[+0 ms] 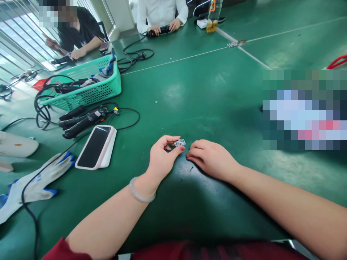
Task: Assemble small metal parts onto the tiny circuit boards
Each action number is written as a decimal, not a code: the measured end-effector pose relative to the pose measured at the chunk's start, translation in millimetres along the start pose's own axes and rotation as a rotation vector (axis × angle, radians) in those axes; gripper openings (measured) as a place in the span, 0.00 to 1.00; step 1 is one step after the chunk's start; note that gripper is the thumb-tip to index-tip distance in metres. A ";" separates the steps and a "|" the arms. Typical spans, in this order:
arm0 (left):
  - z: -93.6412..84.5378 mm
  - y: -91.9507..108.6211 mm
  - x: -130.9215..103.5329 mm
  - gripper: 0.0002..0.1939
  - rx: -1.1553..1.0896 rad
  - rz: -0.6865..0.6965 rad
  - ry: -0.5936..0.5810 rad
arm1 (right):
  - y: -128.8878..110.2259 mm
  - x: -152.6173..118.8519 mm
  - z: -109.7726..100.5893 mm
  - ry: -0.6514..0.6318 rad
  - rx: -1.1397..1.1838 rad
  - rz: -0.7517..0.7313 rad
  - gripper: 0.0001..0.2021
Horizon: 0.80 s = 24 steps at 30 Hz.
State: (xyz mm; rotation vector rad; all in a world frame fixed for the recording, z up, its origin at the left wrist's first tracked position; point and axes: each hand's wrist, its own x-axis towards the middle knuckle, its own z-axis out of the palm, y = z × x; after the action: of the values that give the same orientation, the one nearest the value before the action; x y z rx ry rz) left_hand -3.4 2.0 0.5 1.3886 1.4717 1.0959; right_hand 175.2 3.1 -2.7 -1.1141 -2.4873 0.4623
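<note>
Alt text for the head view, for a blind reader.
The left hand pinches a small part over a green table; the right hand rests beside it. To the left are a phone, a glove and a basket.

– What's the part (179, 143) like?
– Small, pale blue-white, brownish in the middle; perhaps see-through, though it's too small to be sure.
– Where?
– Pinched in the left hand (163, 153), jutting rightward.
</note>
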 end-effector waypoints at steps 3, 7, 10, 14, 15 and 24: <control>-0.3 4.5 -1.9 0.14 0.082 0.033 -0.008 | -2.9 0.1 -5.5 0.129 0.219 0.093 0.07; 0.3 9.0 -5.5 0.14 0.106 0.086 -0.076 | -6.4 1.5 -10.4 0.274 0.523 0.252 0.06; 1.1 7.6 -7.0 0.15 0.036 0.092 -0.125 | -7.6 2.8 -10.8 0.280 0.651 0.321 0.06; 1.1 0.8 -5.8 0.16 -0.114 0.041 -0.171 | -7.4 2.6 -10.5 0.280 0.692 0.301 0.07; 0.8 -0.6 -5.3 0.16 -0.149 0.026 -0.180 | -7.2 2.3 -10.7 0.286 0.679 0.281 0.07; 1.3 3.1 -5.3 0.18 -0.479 -0.141 -0.257 | 0.5 -4.8 -16.6 0.400 0.130 -0.123 0.08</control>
State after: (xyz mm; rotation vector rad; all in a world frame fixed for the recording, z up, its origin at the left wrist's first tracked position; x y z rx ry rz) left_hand -1.0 -3.1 3.1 1.0260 1.0208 1.0494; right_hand 186.1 2.1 10.6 -0.8960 -2.1281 0.3227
